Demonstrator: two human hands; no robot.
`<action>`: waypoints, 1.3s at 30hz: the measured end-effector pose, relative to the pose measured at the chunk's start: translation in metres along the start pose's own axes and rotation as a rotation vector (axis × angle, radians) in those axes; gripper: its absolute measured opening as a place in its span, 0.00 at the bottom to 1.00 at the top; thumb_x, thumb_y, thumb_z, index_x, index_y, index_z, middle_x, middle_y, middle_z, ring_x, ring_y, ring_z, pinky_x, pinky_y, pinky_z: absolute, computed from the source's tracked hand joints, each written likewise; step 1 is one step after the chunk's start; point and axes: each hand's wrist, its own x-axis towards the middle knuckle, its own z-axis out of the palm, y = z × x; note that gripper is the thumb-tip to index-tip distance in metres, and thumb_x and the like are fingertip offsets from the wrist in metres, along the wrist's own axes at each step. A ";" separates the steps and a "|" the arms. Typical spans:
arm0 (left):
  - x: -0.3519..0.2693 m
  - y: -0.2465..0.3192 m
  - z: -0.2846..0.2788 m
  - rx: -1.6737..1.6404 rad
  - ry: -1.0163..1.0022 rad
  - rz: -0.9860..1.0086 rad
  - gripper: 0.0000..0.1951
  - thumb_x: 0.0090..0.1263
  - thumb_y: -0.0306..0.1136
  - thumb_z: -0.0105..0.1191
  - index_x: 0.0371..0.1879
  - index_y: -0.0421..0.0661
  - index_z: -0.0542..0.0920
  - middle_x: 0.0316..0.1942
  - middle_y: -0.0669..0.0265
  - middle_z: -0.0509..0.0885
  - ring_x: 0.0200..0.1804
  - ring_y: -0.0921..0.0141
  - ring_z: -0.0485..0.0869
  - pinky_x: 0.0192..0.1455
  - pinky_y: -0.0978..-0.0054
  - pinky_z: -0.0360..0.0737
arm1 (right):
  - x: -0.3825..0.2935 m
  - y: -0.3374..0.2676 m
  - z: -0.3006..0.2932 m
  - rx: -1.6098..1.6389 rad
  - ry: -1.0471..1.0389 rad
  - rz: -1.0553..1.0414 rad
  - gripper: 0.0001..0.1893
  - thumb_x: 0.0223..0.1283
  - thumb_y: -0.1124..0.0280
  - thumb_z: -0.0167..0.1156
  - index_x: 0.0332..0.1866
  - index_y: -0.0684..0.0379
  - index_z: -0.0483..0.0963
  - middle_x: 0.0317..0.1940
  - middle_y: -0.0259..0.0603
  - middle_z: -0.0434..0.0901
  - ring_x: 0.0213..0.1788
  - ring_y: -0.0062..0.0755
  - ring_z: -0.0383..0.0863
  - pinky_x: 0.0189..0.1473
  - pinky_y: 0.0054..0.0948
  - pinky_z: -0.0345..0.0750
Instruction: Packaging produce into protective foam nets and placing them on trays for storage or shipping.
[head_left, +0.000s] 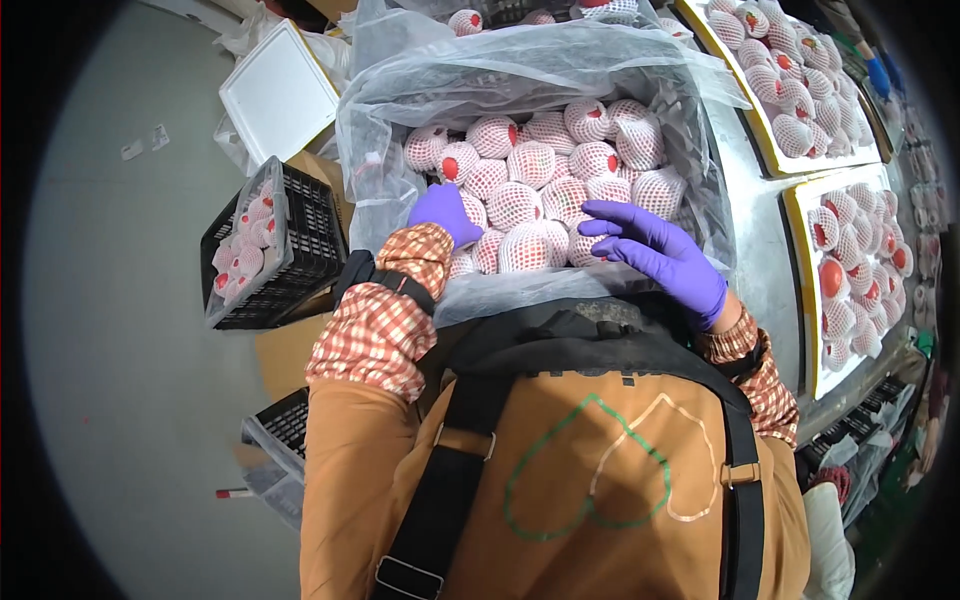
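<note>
Before me is a crate lined with a translucent plastic sheet (525, 67), filled with red, round produce in white foam nets (514, 206). My left hand (444, 214), in a purple glove, reaches into the crate's left side among the netted pieces; its fingertips are hidden, so its grip cannot be told. My right hand (660, 255), also purple-gloved, is over the near right part of the crate with its fingers apart. It holds nothing and is nearest to a netted piece (585, 247) at the near edge.
A black plastic crate (307, 225) of netted produce stands at the left, below a white foam lid (279, 91). At the right, white foam boxes (802, 300) hold more netted produce on a metal table (761, 225). Other people's arms show at the far right.
</note>
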 end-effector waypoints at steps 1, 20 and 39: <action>-0.006 0.003 -0.004 -0.016 0.059 0.004 0.46 0.44 0.54 0.65 0.61 0.40 0.66 0.56 0.48 0.73 0.58 0.55 0.75 0.59 0.63 0.74 | 0.000 0.001 0.002 0.013 0.009 0.011 0.24 0.68 0.70 0.50 0.67 0.63 0.60 0.56 0.41 0.73 0.55 0.25 0.74 0.59 0.25 0.70; -0.118 0.064 -0.041 -0.738 0.655 0.901 0.51 0.48 0.30 0.70 0.70 0.38 0.50 0.68 0.51 0.57 0.68 0.57 0.63 0.69 0.64 0.62 | 0.036 0.004 0.038 0.559 0.167 -0.051 0.25 0.69 0.55 0.49 0.65 0.59 0.64 0.59 0.42 0.71 0.58 0.30 0.74 0.61 0.32 0.71; -0.125 0.067 -0.036 -2.036 -0.028 0.772 0.41 0.61 0.41 0.59 0.71 0.43 0.52 0.64 0.60 0.65 0.65 0.64 0.68 0.68 0.61 0.64 | 0.035 0.006 -0.008 -0.753 0.519 -0.264 0.13 0.66 0.66 0.53 0.51 0.59 0.75 0.39 0.42 0.81 0.37 0.32 0.83 0.41 0.29 0.79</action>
